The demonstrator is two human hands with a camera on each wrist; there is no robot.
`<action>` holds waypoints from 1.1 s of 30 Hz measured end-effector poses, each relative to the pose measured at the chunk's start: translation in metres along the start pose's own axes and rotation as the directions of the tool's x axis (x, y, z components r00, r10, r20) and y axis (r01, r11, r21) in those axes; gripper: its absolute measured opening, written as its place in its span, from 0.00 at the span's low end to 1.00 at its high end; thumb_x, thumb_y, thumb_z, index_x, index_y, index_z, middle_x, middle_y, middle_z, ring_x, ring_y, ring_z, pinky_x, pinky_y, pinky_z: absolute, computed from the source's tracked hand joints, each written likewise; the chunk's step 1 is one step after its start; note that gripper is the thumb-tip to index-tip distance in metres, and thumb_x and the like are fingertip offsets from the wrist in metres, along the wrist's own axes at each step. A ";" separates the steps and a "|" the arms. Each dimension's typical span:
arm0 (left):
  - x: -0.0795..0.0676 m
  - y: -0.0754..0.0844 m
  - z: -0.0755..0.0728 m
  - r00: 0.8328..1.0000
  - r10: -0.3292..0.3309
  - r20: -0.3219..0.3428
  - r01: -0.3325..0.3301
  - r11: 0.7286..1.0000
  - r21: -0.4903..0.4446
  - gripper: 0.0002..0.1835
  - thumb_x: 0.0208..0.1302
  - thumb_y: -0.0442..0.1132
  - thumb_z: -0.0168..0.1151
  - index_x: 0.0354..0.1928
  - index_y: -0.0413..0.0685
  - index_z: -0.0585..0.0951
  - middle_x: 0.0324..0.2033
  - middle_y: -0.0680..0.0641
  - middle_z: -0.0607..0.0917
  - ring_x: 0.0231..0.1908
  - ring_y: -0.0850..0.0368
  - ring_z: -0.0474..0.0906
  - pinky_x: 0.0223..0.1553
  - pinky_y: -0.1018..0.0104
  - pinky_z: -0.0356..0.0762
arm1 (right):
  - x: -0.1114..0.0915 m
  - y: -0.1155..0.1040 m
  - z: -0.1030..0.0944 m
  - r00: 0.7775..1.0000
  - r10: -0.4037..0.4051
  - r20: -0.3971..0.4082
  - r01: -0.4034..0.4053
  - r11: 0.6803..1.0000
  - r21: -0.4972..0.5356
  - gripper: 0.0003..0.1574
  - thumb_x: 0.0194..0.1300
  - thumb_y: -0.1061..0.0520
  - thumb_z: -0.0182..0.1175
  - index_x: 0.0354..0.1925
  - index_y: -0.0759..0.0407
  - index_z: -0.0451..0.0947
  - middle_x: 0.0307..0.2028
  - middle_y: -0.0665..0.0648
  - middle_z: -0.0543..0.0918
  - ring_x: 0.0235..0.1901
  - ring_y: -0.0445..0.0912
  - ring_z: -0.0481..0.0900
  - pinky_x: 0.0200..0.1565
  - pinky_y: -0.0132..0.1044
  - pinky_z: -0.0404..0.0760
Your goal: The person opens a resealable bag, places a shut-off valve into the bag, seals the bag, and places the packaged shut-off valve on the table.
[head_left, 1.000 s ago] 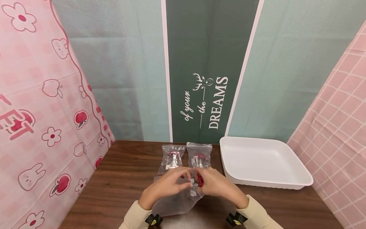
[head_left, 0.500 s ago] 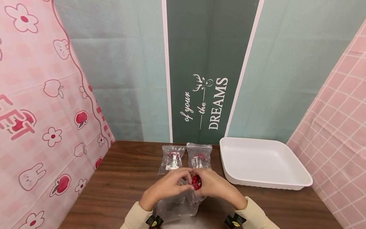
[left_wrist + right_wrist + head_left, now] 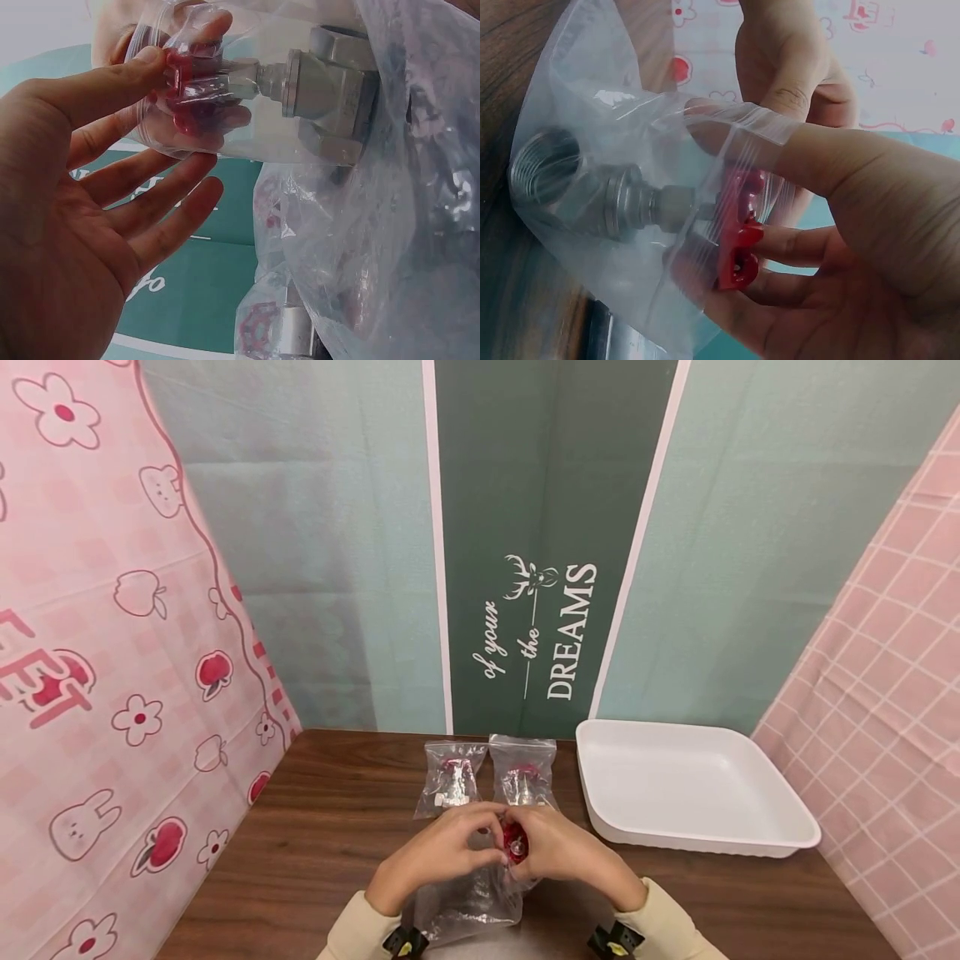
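Note:
A metal valve (image 3: 630, 199) with a red handwheel (image 3: 739, 232) sits inside a clear zip bag (image 3: 592, 82); the wheel lies at the bag's zip end. My right hand (image 3: 558, 843) holds the valve by its handwheel, fingers curled round the wheel and thumb against the plastic. Opposite it, my left hand (image 3: 450, 852) pinches the bag's zip edge near the wheel, with its other fingers spread in the left wrist view. More clear plastic (image 3: 468, 910) hangs below the hands; I cannot tell whether it is a separate bag.
Two more bagged valves with red handwheels, a left one (image 3: 456, 777) and a right one (image 3: 522, 768), lie behind the hands on the brown wooden table (image 3: 300, 860). A white tray (image 3: 690, 781) stands to the right. Printed cloths hang behind and at both sides.
The red handwheel has turned into fuller view between the hands over the past second. The plastic below them has shifted slightly. Both hands stay in nearly the same place.

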State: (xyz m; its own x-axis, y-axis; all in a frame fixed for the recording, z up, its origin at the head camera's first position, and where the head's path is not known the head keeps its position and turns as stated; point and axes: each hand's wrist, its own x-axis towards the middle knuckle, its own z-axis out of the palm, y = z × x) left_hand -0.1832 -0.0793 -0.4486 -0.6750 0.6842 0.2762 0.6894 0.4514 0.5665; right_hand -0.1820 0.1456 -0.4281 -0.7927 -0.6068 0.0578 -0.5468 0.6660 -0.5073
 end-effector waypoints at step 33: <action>0.001 0.001 0.000 0.994 -0.020 -0.111 0.021 1.000 0.006 0.08 0.69 0.46 0.74 0.35 0.61 0.82 0.60 0.55 0.84 0.57 0.57 0.84 0.57 0.61 0.83 | -0.018 0.005 0.011 0.986 -0.088 -0.144 0.114 0.977 0.181 0.25 0.58 0.47 0.82 0.49 0.47 0.80 0.41 0.43 0.84 0.39 0.35 0.79 0.43 0.33 0.82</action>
State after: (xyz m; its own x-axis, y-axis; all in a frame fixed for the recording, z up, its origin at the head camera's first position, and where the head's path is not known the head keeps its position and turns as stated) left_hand -0.1833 -0.0786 -0.4479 -0.7138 0.6072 0.3490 0.6767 0.4694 0.5673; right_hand -0.1669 0.1547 -0.4413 -0.7721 -0.5941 0.2256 -0.5756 0.5033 -0.6445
